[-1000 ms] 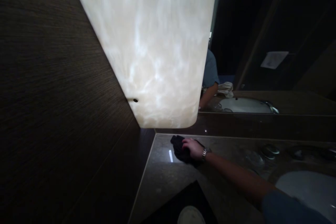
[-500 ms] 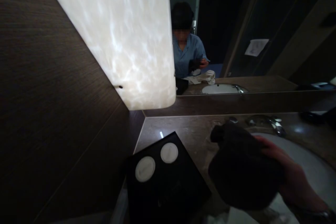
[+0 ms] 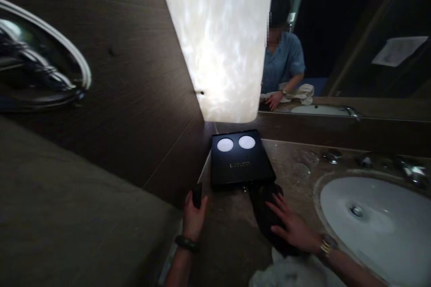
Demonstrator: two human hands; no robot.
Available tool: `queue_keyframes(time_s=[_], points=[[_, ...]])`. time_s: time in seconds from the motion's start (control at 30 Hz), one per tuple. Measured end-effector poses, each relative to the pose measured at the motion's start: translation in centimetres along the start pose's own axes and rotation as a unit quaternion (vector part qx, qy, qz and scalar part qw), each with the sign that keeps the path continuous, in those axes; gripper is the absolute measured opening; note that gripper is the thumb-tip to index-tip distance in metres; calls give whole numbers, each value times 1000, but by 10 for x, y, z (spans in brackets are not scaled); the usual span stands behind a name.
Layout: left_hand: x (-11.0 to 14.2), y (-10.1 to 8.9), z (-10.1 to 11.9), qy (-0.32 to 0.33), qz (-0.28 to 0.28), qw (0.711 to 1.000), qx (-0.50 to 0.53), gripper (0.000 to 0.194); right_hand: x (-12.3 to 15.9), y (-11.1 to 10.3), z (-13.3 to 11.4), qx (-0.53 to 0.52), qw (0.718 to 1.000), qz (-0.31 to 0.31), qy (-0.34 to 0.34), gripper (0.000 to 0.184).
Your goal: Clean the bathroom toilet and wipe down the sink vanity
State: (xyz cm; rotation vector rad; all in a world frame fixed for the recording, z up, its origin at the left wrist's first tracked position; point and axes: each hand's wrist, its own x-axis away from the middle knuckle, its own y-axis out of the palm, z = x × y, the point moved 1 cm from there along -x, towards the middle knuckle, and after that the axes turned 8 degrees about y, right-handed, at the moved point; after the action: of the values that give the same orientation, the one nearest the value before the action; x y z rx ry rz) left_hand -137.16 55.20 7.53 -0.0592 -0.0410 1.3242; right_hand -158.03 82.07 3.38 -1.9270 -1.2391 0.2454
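Barely legible gold lettering (image 3: 240,165) on a black tray (image 3: 229,176)

Right hand (image 3: 292,226) lies spread on a black cloth (image 3: 266,210), lower center, just below a black tray (image 3: 242,157)! Left hand (image 3: 194,217) grips a small dark object (image 3: 197,195) upright, and a white sink (image 3: 373,219) sits right.

Black square tray (image 3: 243,160): two white round discs (image 3: 247,142) on top. Just below it, black crumpled cloth (image 3: 267,215). Behind it, glowing white-veined onyx panel (image 3: 218,40).
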Motion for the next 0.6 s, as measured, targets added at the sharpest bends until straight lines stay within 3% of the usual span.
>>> queue_keyframes(time_s=[0.03, 0.07, 0.1, 0.17, 0.23, 0.33, 0.43, 0.53, 0.6], points=[[13, -26, -11, 37, 4, 999, -38, 41, -11, 22, -14, 24, 999, -25, -12, 76], [27, -51, -25, 100, -12, 985, -141, 46, -20, 44, -30, 37, 998, -48, -36, 83], [41, -76, -41, 122, -2, 968, -221, 51, -29, 64, -49, 43, 994, -73, -72, 87], [66, -115, -76, 96, -22, 956, -275, 60, -49, 99, -95, 46, 979, -127, -154, 89], [81, -136, -101, 72, -50, 950, -300, 63, -74, 122, -143, 51, 972, -135, -187, 89], [87, -146, -107, 66, -37, 951, -299, 57, -103, 140, -190, 54, 975, -102, -188, 86], [84, -150, -99, 53, -2, 955, -291, 50, -93, 144, -182, 48, 957, -138, -250, 80], [80, -155, -105, 39, -16, 949, -311, 51, -46, 127, -132, 15, 920, -239, -312, 54], [74, -154, -114, 38, -11, 948, -315, 50, -13, 103, -94, -2, 920, -272, -281, 37]])
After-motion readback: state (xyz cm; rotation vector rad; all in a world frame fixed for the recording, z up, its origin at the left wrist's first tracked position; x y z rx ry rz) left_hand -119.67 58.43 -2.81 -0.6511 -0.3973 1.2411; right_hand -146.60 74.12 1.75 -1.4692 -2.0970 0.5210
